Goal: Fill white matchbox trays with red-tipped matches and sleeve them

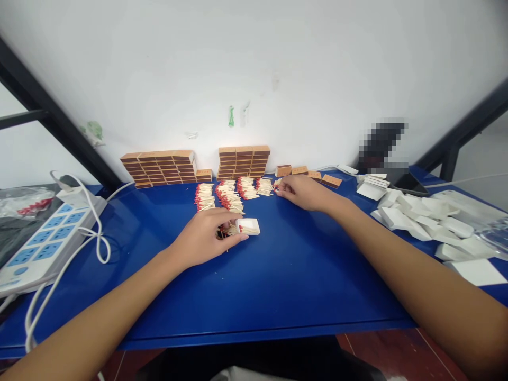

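Note:
My left hand (206, 235) curls round loose matches and a small white matchbox tray (254, 226), thumb and fingers closed at the tray's end. Red-headed matches lie in the tray, and part of it is hidden by the fingers. Further right, my right hand (299, 191) is at the end of a row of match piles, its fingertips pinched on a few matches (277, 183). Several fanned piles of matches (228, 194) lie to its left, heads mostly towards the left.
Stacked matchboxes (159, 168) and another stack (243, 161) stand against the wall, with single boxes (331, 181) to their right. White empty trays (420, 214) are heaped at right. A power strip (43, 241) with looping white cable occupies the blue table's (278, 296) left side.

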`<state>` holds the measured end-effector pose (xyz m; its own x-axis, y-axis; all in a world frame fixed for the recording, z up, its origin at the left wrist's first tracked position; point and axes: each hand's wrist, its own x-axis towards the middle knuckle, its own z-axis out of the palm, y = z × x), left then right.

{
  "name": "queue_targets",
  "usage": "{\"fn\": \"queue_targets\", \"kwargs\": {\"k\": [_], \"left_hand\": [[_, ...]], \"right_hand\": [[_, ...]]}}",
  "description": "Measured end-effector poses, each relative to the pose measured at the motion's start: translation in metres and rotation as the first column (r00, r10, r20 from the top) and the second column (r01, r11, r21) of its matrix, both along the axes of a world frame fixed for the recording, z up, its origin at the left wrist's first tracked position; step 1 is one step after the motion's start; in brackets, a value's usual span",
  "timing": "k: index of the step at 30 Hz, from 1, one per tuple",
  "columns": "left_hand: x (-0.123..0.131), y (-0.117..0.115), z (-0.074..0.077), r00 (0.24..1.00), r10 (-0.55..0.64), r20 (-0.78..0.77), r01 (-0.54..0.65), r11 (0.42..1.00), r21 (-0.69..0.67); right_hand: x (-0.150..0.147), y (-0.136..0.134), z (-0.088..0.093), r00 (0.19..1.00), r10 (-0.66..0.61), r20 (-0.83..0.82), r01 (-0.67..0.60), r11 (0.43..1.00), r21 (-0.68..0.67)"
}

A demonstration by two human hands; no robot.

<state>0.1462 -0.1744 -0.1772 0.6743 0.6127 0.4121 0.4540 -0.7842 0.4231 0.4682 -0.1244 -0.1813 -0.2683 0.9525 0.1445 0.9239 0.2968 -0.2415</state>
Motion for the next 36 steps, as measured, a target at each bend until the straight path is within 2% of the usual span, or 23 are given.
{"fn": "queue_targets", "kwargs": {"k": [9,13,17,21,24,27,32,36], "left_hand": [[0.001,-0.001,0.001,1.000,0.006,-0.001,-0.006,1.000,0.010],[0.001,0.000,0.000,1.000,0.009,0.004,-0.009,0.999,0.052],[0.000,0.003,-0.001,0.999,0.031,0.044,-0.037,0.988,0.147],[-0.002,0.006,-0.002,0.991,0.054,0.126,-0.082,0.970,0.229],[-0.002,0.008,-0.002,0.988,0.056,0.142,-0.090,0.965,0.246],[-0.001,0.007,-0.003,0.992,0.035,0.125,-0.064,0.968,0.242],[-0.001,0.006,-0.002,0.993,0.038,0.115,-0.063,0.974,0.220],[-0.001,0.006,0.000,0.993,0.025,0.118,-0.052,0.973,0.227]], "right_hand": [[0.001,0.000,0.001,1.000,0.006,0.016,-0.006,1.000,0.004],[0.003,0.001,0.001,0.999,0.019,-0.044,-0.016,0.997,0.079],[-0.014,-0.009,0.011,0.973,0.098,-0.209,-0.064,0.984,0.165],[-0.048,-0.035,0.028,0.888,0.228,-0.398,-0.157,0.967,0.202],[-0.068,-0.051,0.033,0.877,0.332,-0.348,-0.263,0.937,0.230],[-0.075,-0.056,0.030,0.890,0.380,-0.251,-0.336,0.920,0.200],[-0.076,-0.054,0.019,0.895,0.398,-0.200,-0.374,0.915,0.148],[-0.079,-0.057,0.015,0.895,0.408,-0.181,-0.382,0.910,0.165]]}}
